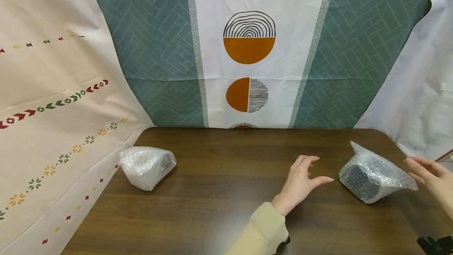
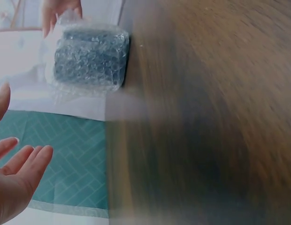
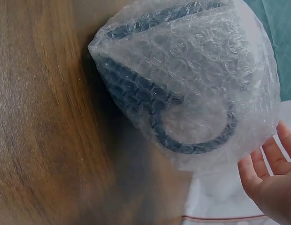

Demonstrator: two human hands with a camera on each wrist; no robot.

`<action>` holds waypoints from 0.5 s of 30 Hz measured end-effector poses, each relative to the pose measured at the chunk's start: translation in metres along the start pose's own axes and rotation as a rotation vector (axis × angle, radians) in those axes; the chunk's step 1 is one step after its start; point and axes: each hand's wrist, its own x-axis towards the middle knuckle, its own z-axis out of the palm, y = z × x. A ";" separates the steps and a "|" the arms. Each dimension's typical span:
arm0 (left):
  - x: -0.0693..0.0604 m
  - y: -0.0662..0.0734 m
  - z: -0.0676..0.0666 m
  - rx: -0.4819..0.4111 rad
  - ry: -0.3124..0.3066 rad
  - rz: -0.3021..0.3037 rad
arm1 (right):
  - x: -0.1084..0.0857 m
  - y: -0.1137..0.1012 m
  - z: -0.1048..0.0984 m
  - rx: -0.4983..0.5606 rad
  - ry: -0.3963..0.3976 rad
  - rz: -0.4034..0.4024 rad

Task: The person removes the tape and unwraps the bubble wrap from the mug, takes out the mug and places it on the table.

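A dark mug [image 1: 360, 180] wrapped in bubble wrap lies on the right part of the table, and its handle loop [image 3: 197, 147] shows through in the right wrist view. Left of it, my left hand [image 1: 299, 180] hovers apart from the wrap, thumb and fingers spread and nothing between them. On the other side is my right hand [image 1: 431, 176], fingers loosely extended by the free edge of the wrap. In the right wrist view its fingertips [image 3: 272, 145] are at the wrap's edge; whether they touch it I cannot tell.
Another bubble-wrapped bundle [image 1: 146, 168] with something dark inside sits at the table's left. The brown wooden table [image 1: 219, 192] ends at a patterned curtain [image 1: 247, 89] behind. Cloths hang at the left [image 1: 63, 89] and right [image 1: 417, 101].
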 end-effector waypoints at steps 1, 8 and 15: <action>0.001 0.000 0.001 -0.013 0.004 -0.003 | 0.005 0.013 -0.007 0.034 -0.007 -0.002; 0.010 0.002 0.011 -0.024 0.019 0.000 | 0.031 0.081 -0.040 0.326 -0.016 -0.051; 0.015 0.005 0.021 -0.034 0.025 0.022 | 0.023 0.073 -0.046 0.081 -0.058 0.047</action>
